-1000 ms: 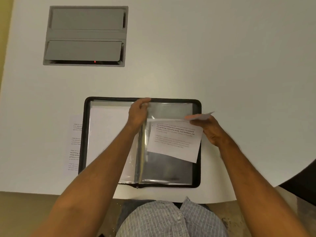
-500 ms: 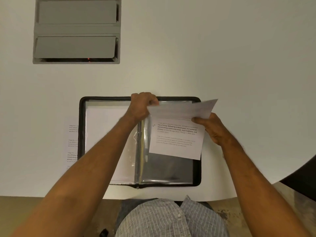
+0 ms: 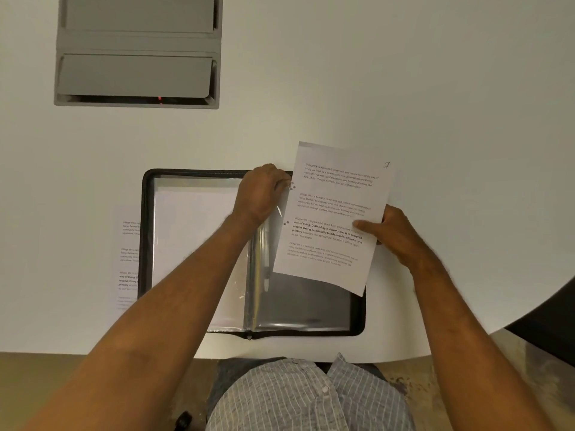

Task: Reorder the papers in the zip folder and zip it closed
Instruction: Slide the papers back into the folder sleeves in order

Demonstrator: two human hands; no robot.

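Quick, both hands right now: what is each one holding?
Left hand: fingers curled on the top edge of a clear sleeve in the zip folder.
Right hand: pinching the printed sheet, thumb on top.

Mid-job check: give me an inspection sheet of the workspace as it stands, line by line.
Surface: white table, curved edge at the near right.
Job's things: black zip folder lies open, unzipped, clear sleeves showing. A printed sheet marked 7 is held above its right half, tilted. Another printed sheet lies partly under the folder's left edge.
Clutter: nothing seen.
Grippers: left hand grips a clear sleeve near the folder's top edge; right hand pinches the lifted sheet at its right edge.
Cables: nothing seen.
Surroundings: grey hatch set into the table at far left, small red light inside; brownish floor below the table edge.
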